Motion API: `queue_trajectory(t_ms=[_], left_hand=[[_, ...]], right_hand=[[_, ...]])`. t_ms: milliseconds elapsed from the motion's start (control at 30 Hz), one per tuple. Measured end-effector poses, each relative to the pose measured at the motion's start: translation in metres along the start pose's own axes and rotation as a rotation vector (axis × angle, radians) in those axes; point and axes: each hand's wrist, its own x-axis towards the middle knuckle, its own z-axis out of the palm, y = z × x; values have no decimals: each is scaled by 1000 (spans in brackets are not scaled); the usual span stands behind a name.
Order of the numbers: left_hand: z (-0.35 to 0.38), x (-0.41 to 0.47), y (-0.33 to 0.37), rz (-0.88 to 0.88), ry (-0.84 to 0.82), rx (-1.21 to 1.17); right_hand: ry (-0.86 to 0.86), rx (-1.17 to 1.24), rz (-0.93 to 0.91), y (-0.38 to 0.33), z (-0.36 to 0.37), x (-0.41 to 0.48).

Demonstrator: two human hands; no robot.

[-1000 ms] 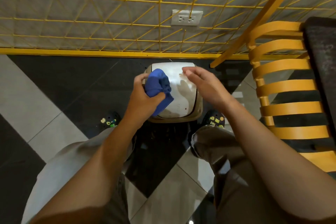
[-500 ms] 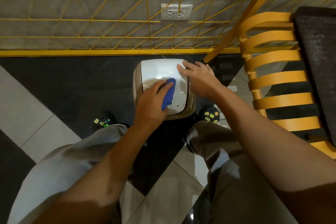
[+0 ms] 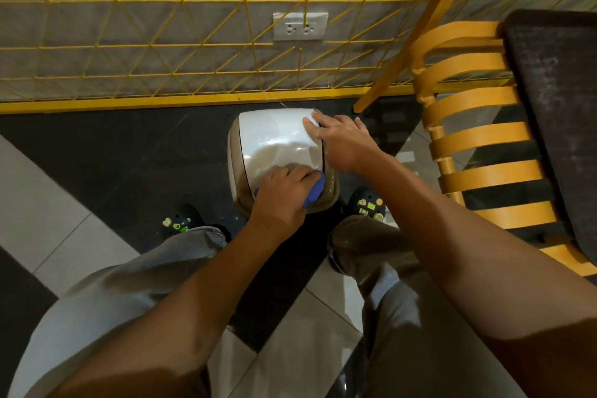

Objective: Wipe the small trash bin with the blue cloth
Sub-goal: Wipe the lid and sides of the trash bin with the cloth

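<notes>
On bin lid (image 3: 277, 139), left grip (image 3: 284, 194) around cloth (image 3: 315, 192)

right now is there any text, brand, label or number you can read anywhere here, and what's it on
No readable text anywhere in this view.
small trash bin: white lid shows no legible word or logo.
blue cloth: plain, mostly hidden under the left hand.
wall outlet: only socket holes, no lettering to be made out.
shoe charms: small coloured shapes, too small to tell if any carry writing.
</notes>
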Motion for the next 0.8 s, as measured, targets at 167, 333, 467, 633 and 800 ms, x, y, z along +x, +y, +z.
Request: queue_trajectory(t_ms=[167,333,467,633,800], left_hand=[[2,2,-3,-2,46,71],[16,-11,-2,103,29,183],[21,-20,2,133,-1,153],[7,-12,1,70,111,44],[6,-11,-1,69,98,94]], right_hand=[[-8,-23,-7,0,0,0],[9,-22,1,-1,-1,0],[16,-26,2,-1,1,-1],[13,-14,4,-2,1,-2],[5,-25,3,-3,-2,-3]])
